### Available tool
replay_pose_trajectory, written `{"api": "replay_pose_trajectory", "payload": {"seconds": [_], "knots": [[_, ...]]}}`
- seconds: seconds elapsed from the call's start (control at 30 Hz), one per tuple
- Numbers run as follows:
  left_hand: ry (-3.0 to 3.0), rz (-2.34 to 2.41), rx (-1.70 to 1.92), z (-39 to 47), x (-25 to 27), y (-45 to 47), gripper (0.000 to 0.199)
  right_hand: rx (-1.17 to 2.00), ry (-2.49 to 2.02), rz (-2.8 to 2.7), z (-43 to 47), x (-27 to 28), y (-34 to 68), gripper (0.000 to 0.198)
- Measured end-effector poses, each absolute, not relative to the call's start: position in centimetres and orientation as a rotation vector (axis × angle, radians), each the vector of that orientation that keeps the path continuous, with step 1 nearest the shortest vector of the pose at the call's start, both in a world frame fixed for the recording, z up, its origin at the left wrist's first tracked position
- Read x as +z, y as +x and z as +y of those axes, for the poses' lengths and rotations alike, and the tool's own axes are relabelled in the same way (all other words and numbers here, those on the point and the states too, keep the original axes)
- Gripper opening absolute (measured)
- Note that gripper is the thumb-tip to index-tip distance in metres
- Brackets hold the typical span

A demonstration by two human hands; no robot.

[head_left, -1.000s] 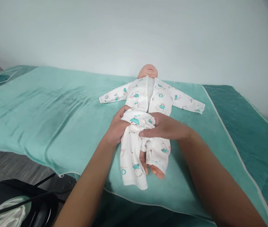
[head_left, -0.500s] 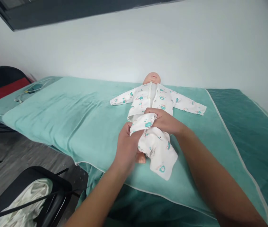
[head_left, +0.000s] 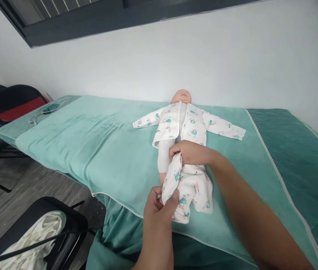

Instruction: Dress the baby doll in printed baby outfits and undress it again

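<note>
A baby doll lies on its back, its head toward the wall. It wears a white printed jacket, open at the front, with both sleeves spread wide. Matching printed pants lie over its lower legs. My right hand is closed on the waistband near the doll's hips. Lower down, my left hand pinches the fabric of one pant leg between thumb and fingers. The doll's leg on the left, in white cloth, shows outside the pants; the other leg is mostly hidden.
A light green cover spreads over the table, with darker green cloth at the right. At lower left, a black chair holds crumpled pale cloth. More chairs and a coiled tube are at far left.
My left hand has moved down from the waistband to the pant leg. My right hand has lowered slightly with the waistband, and more of the doll's left-side leg shows. The view has shifted a little.
</note>
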State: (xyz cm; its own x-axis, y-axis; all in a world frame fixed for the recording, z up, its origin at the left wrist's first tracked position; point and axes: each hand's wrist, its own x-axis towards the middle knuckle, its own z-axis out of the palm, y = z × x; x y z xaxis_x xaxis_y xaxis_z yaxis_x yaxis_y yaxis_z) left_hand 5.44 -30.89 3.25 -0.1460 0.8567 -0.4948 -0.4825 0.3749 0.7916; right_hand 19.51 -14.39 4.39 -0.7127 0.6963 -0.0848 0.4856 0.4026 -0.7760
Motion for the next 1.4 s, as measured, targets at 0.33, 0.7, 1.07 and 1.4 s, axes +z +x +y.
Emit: {"api": "replay_pose_trajectory", "payload": {"seconds": [0.33, 0.7, 1.07, 1.4], "knots": [[0.689, 1.373, 1.209, -30.3, -0.6, 1.2, 0.024, 1.237, -1.101, -2.470, -14.6, 4.6, 19.2, 0.007], [1.127, 1.516, 0.939, -27.0, -0.8, -1.0, 0.007, 1.334, -1.213, -2.399, -14.7, 4.8, 19.0, 0.022], [1.073, 1.477, 1.160, -24.0, -2.3, -0.1, 0.016, 1.312, -1.241, -2.354, -14.8, 5.0, 19.1, 0.028], [1.215, 1.461, 1.273, -21.2, -2.8, -0.6, 0.010, 1.432, -1.108, -2.417, -14.8, 5.2, 19.7, 0.046]]}}
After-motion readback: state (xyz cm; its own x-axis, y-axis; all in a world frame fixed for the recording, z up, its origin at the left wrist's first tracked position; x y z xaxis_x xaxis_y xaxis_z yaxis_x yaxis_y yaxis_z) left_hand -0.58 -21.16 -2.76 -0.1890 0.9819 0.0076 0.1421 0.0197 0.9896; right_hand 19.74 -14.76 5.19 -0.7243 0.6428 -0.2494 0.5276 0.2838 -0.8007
